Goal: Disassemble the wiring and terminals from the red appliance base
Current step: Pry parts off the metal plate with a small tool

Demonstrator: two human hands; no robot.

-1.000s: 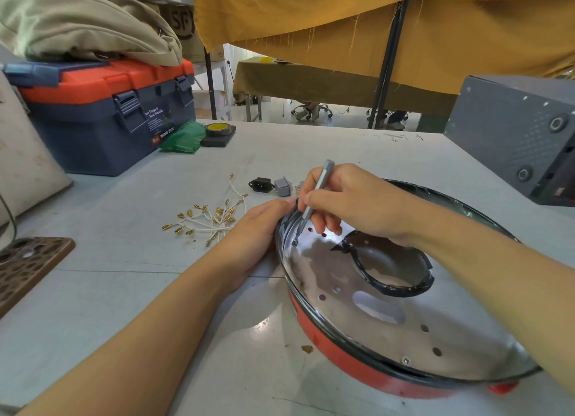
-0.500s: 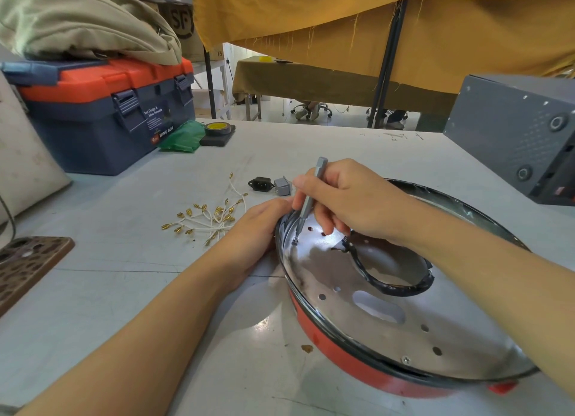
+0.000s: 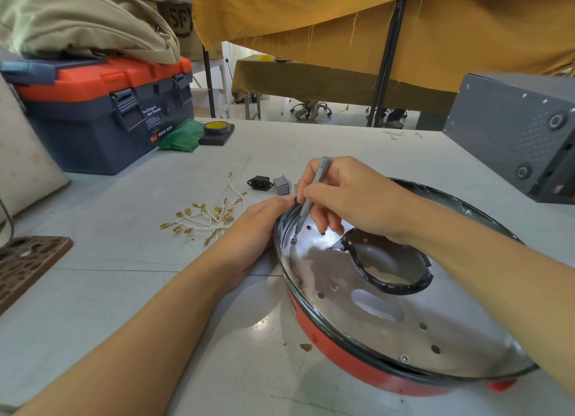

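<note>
Head view: red appliance base [image 3: 357,358] sits on the grey table [image 3: 124,306], tilted, reflector plate facing up.
Change: over the last second the precision screwdriver [image 3: 312,195] has stood up a little and its tip has settled on a screw [image 3: 293,239] near the plate's left edge; hands and base have barely shifted.
Right hand: right hand [image 3: 348,198] pinches the driver shaft between thumb and fingers, pen-style.
Left hand: left hand [image 3: 253,229] lies against the base's left rim, steadying it; whether its fingertips curl round the rim I can't tell.
Meaning: driver looks seated, so probably backing out this plate screw now.
Already off: white leads with brass spade terminals [image 3: 207,218] lie loose on the table left of the base, black power inlet socket [image 3: 259,183] and grey rocker switch [image 3: 281,185] just behind them.
Remaining: at least one more screw [image 3: 404,357] visible at the plate's near edge.
Risk: tip camming out on a tilted plate.
</note>
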